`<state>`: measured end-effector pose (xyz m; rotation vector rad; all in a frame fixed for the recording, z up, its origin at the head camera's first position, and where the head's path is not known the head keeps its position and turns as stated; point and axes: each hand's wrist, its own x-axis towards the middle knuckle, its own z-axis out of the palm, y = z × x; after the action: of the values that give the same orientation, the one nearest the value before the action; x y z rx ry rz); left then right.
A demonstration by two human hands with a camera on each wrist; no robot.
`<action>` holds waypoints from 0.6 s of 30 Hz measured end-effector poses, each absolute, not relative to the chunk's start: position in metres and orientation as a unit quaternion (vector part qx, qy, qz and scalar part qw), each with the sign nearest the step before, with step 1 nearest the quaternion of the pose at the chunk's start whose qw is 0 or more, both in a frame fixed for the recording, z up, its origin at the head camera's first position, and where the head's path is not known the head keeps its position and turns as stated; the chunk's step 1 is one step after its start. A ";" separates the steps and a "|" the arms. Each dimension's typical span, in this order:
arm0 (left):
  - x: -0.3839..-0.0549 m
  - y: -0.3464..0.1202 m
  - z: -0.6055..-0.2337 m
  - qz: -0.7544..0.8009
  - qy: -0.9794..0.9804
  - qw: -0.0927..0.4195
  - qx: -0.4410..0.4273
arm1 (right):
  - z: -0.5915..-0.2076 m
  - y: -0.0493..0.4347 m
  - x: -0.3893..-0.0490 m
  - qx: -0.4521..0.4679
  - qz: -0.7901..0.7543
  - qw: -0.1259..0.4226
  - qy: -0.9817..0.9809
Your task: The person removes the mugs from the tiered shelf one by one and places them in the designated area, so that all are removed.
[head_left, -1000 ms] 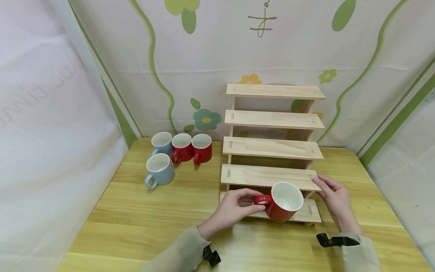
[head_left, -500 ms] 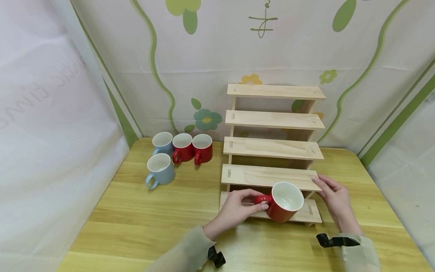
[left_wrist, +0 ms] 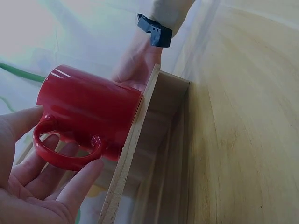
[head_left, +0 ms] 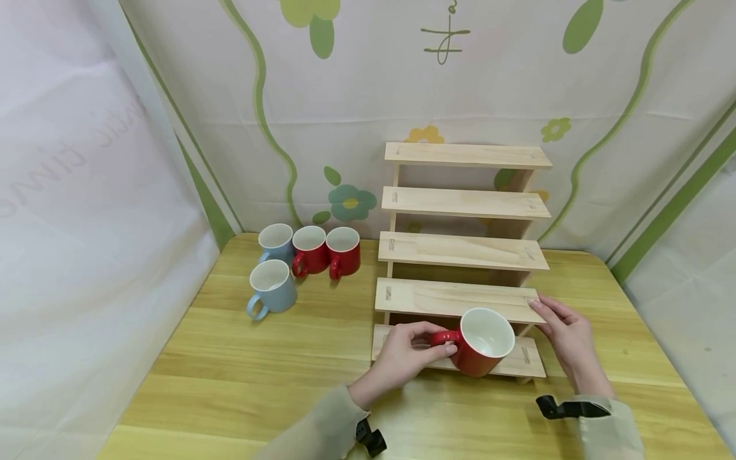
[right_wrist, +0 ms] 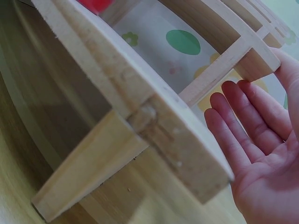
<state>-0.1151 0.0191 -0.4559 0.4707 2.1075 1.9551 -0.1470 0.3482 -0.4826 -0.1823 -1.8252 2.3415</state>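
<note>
My left hand (head_left: 402, 358) pinches the handle of a red mug (head_left: 476, 358) with a white inside. Upright, the mug is on the lowest step of a stepped wooden shelf (head_left: 462, 248), right of its middle. In the left wrist view the mug's base (left_wrist: 133, 109) meets the board, with thumb and fingers at the two ends of the handle (left_wrist: 65, 161). At the right end of the second-lowest step, my right hand (head_left: 569, 335) holds the board's corner, thumb on top. The right wrist view shows its other fingers (right_wrist: 247, 121) extended beneath and beside that board end (right_wrist: 261, 65).
Left of the shelf, two red mugs (head_left: 344, 252) and two light blue mugs (head_left: 276, 289) stand grouped on the wooden table (head_left: 230, 383). A printed cloth (head_left: 345, 96) hangs close behind the shelf. Black cameras are strapped to both wrists.
My left wrist and sleeve have shifted a little to the right, and the left thumb has slid along the handle toward the mug's body. The mug and my right hand have stayed put.
</note>
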 end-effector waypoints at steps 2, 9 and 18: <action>-0.115 0.019 -0.456 0.667 0.718 0.113 0.162 | -0.483 0.348 -0.147 -0.061 0.784 0.083 -0.612; -0.115 0.020 -0.456 0.674 0.713 0.106 0.162 | -0.484 0.349 -0.148 -0.060 0.782 0.084 -0.615; -0.116 0.022 -0.456 0.674 0.714 0.100 0.161 | -0.485 0.350 -0.147 -0.059 0.790 0.083 -0.604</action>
<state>-0.1157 0.0223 -0.4555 0.4768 2.1102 1.9919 -0.1467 0.3500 -0.4850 -0.1769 -1.8030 2.3593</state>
